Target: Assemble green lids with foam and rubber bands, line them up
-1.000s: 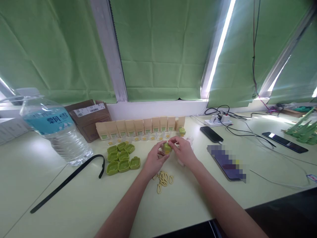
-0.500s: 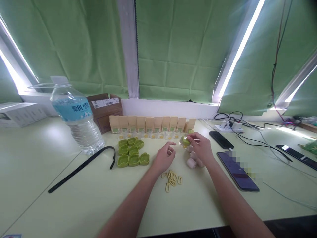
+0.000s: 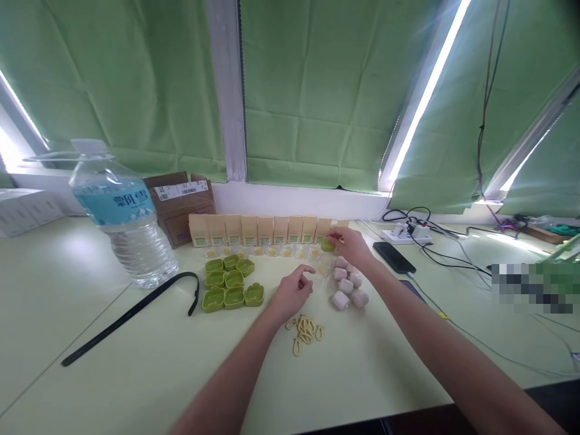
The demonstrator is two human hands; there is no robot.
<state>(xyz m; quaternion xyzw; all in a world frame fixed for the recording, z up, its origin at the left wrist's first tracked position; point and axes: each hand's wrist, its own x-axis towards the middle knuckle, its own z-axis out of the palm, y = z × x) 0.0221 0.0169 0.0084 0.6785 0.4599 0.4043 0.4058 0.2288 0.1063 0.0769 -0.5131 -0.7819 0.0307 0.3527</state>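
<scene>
My right hand point(image 3: 353, 248) reaches to the far end of a row of small tan boxes point(image 3: 265, 229) and pinches a small green piece point(image 3: 327, 244) there. My left hand point(image 3: 292, 291) hovers over the table with loosely curled fingers and nothing in it, just above a heap of yellow loops point(image 3: 306, 331). Several pale pink blocks point(image 3: 347, 286) lie under my right wrist. A cluster of green trays point(image 3: 230, 287) sits left of my left hand. Small clear pieces with yellow dots point(image 3: 272, 251) line the front of the boxes.
A large water bottle point(image 3: 122, 219) stands at the left, a brown carton point(image 3: 180, 205) behind it, and a black strap point(image 3: 136, 313) lies in front. A power strip point(image 3: 405, 234), cables and a dark phone point(image 3: 393, 257) lie at the right. Green blinds hang behind.
My right hand carried the green piece away from my left hand and out to the end of the box row. My left hand let go and stayed back, fingers loose.
</scene>
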